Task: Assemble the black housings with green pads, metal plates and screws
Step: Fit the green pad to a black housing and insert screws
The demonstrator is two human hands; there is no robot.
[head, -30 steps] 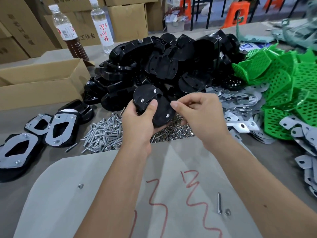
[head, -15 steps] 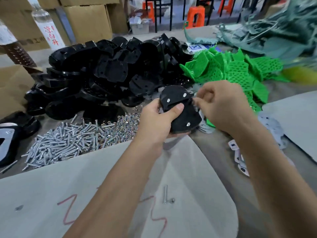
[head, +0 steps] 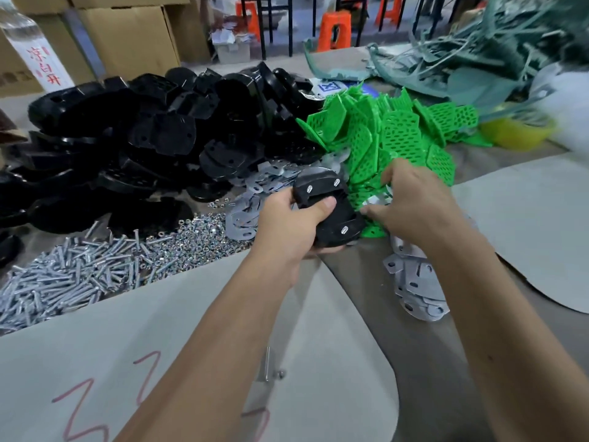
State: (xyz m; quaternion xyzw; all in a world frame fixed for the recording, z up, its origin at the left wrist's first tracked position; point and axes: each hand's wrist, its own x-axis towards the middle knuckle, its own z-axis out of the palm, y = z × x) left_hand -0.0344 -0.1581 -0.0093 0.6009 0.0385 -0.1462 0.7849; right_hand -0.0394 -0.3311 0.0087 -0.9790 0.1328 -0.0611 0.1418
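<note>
Cardboard boxes and orange stools line the back of a crowded workshop bench, where a person's left hand (head: 287, 224) grips a black housing (head: 325, 212) near the bench's middle, thumb curled across its top, three screw heads showing. The right hand (head: 417, 205) reaches with loosely bent fingers into the pile of green pads (head: 398, 138) just beside it; whether it has one pinched cannot be told. Picking a single pad cleanly likely matters most, since the perforated pieces lie tangled. Metal plates (head: 411, 288) lie toward the right front, loose screws (head: 73, 275) toward the left edge, and spare black housings (head: 143, 135) behind.
</note>
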